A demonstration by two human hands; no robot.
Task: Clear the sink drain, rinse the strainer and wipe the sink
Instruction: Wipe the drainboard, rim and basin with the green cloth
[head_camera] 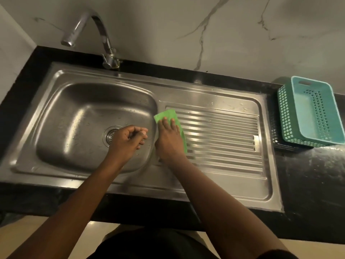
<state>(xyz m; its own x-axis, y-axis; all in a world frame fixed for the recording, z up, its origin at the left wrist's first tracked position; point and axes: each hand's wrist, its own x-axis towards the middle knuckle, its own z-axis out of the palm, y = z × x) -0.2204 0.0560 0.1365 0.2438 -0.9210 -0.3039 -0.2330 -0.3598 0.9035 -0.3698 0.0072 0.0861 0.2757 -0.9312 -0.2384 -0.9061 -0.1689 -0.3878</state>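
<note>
Right hand [169,141]: my fingers are straight and a little apart, and the palm lies flat, pressing down on the cloth.
Cloth [166,116]: green, and it lies on the near-left edge of the drainboard [220,139], just beside the basin. Most of it is under my right hand. Its far end shows beyond my fingertips, and a narrow strip shows along the right side of my hand.
Left hand [127,141]: it hovers over the basin with fingers loosely curled toward the thumb. I see nothing held in it.
Strainer [110,136]: it sits in the drain on the basin floor, just left of my left hand, whose knuckles cover its right part.
Hands: side by side and near each other, not touching.
Sink [61,77]: steel, with water drops on the basin wall.
Tap [89,28]: behind the basin, with the spout turned to the left.
Basket [315,111]: teal, on the black counter [308,184] to the right of the sink, well apart from both hands.
</note>
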